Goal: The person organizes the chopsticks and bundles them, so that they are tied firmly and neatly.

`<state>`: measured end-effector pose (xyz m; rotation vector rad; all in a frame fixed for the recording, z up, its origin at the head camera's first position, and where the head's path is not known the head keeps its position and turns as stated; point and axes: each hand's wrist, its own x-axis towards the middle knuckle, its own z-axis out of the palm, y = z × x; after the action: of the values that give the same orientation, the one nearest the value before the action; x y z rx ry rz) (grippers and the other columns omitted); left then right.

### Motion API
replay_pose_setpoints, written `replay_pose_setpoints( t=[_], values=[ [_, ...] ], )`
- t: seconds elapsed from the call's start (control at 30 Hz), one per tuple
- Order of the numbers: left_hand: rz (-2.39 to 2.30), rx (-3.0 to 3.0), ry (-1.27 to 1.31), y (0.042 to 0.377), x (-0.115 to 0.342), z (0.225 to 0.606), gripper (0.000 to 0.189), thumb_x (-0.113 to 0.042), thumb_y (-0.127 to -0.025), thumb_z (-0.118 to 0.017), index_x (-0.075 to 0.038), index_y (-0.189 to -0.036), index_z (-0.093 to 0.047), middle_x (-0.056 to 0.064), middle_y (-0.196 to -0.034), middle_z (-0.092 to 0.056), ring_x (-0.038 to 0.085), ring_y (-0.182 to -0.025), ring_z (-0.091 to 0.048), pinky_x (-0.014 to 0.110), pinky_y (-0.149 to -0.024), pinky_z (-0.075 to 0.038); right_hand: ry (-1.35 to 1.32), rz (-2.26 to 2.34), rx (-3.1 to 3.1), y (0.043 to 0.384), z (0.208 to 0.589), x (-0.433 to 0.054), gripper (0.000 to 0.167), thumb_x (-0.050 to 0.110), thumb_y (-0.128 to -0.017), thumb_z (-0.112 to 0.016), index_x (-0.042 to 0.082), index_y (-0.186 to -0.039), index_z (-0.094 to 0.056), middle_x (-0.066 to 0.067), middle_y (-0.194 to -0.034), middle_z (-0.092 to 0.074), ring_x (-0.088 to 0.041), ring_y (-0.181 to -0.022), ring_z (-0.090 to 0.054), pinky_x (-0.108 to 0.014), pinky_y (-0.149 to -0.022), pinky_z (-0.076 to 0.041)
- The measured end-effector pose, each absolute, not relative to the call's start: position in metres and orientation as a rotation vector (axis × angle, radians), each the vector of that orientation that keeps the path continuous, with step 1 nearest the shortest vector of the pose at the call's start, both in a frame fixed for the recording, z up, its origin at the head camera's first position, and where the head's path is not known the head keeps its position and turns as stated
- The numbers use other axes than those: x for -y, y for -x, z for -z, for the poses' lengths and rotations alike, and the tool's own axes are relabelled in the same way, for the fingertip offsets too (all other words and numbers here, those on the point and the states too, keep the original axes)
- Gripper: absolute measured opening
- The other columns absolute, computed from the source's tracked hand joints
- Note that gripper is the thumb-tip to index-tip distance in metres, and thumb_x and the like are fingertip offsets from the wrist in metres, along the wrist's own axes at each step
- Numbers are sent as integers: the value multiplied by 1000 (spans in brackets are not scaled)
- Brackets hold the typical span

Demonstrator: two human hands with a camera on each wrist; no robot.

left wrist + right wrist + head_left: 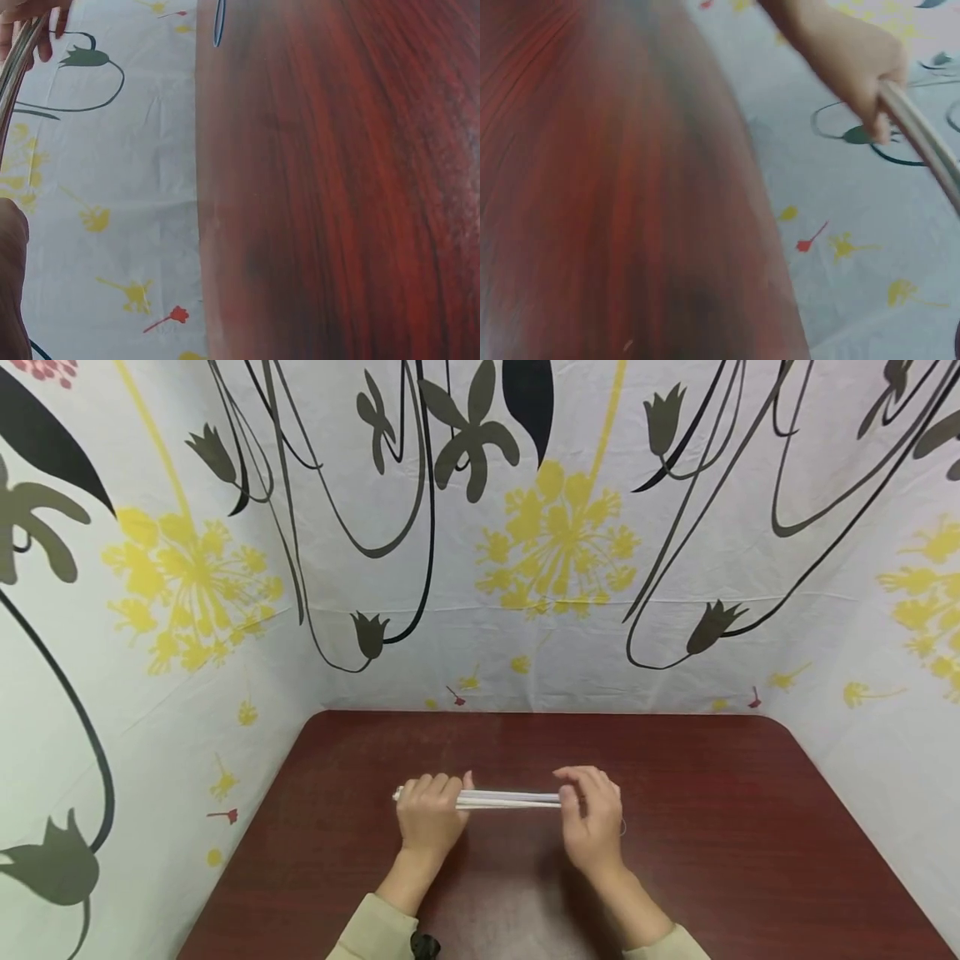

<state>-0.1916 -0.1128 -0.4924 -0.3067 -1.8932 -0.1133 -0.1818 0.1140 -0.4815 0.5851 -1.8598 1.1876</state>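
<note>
A slim, straight bundle of whitish strands or strips (510,799), its exact kind unclear, is held level above the table. My left hand (431,814) grips it near its left end, fingers wrapped over the top; a small pale tip pokes out beyond the fist. At the right end my right hand (592,817) holds it between thumb and curled fingers, the index finger arched above. A thin loop (218,22) hangs beside that hand in the left wrist view. The right wrist view shows the left fist (862,64) around the bundle (922,135), slightly blurred.
Below both hands lies a dark red wood-grain tabletop (712,827) with rounded far corners. White cloth (525,685) with flower prints closes off the back and both sides. A black object (425,945) sits by the left sleeve (378,931).
</note>
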Motion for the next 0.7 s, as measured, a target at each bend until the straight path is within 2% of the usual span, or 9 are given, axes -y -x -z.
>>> replay_pose_setpoints(
  t=[0.1, 0.2, 0.37, 0.47, 0.53, 0.6, 0.7],
  values=[
    [128, 1895, 335, 191, 110, 490, 45, -23, -97, -52, -14, -53, -51, -2, -50, -49, 19, -42, -45, 32, -43, -38, -561, -1445, 1854, 179, 475, -115, 28, 0, -101, -42, -1, -103, -70, -14, -93, -72, -18, -90, -66, -20, -89, -43],
    [133, 1893, 368, 190, 106, 488, 44, -22, -97, -52, -14, -54, -51, -3, -51, -49, 18, -41, -44, 31, -42, -36, -548, -1579, 1864, 174, 469, -114, 31, -5, -103, -37, -5, -107, -68, -17, -97, -74, -11, -101, -69, -18, -92, -47],
    [104, 1868, 407, 189, 101, 483, 44, -23, -98, -54, -14, -55, -51, -3, -52, -48, 17, -40, -44, 29, -41, -32, -465, -1648, 1801, 176, 466, -113, 20, -7, -102, -46, -7, -114, -62, -21, -106, -71, -12, -104, -70, -24, -90, -54],
    [81, 1869, 420, 187, 99, 479, 39, -26, -98, -55, -14, -61, -57, -3, -57, -51, 16, -41, -45, 27, -40, -33, -443, -1686, 1698, 179, 467, -114, 20, -12, -99, -49, -11, -116, -59, -28, -107, -68, -17, -101, -72, -27, -88, -56],
    [89, 1885, 423, 186, 99, 478, 36, -28, -98, -57, -13, -65, -61, -2, -63, -55, 16, -42, -47, 27, -39, -35, -447, -1672, 1658, 179, 468, -114, 19, -15, -97, -49, -13, -114, -58, -29, -105, -68, -16, -97, -74, -26, -83, -57],
    [107, 1887, 416, 186, 99, 476, 37, -29, -97, -58, -12, -65, -62, -1, -69, -59, 16, -45, -50, 28, -41, -38, -477, -1660, 1628, 179, 469, -113, 19, -17, -96, -50, -14, -112, -58, -30, -101, -69, -15, -89, -75, -22, -71, -58],
    [130, 1878, 402, 187, 102, 472, 44, -32, -97, -59, -10, -59, -61, 0, -78, -67, 19, -60, -62, 34, -57, -49, -505, -1622, 1633, 179, 471, -113, 20, -19, -94, -51, -13, -111, -59, -26, -98, -72, -14, -78, -76, -17, -50, -51]
  ],
)
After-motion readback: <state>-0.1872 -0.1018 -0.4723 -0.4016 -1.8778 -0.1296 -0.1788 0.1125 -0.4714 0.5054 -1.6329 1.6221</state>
